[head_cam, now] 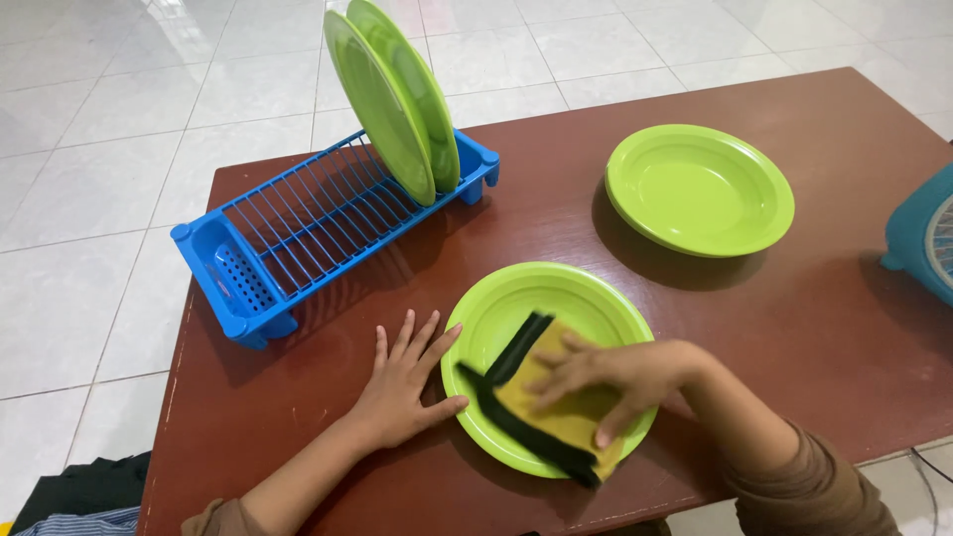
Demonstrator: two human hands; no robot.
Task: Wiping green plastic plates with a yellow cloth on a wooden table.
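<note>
Plate (496, 308) set flat on table (794, 328), near front edge. Cloth (556, 412) pressed onto plate by right hand (606, 377), fingers spread, nothing clamped. Plate rim steadied by left hand (402, 382), open, flat. Second plate (700, 189) beyond. Two plates (392, 99) stood upright in rack (298, 228).

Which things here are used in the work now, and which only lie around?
In use: left hand steadying the near green plate; right hand pressing the yellow cloth on it.

Lying about: blue rack, two upright plates, far plate, blue fan.
</note>
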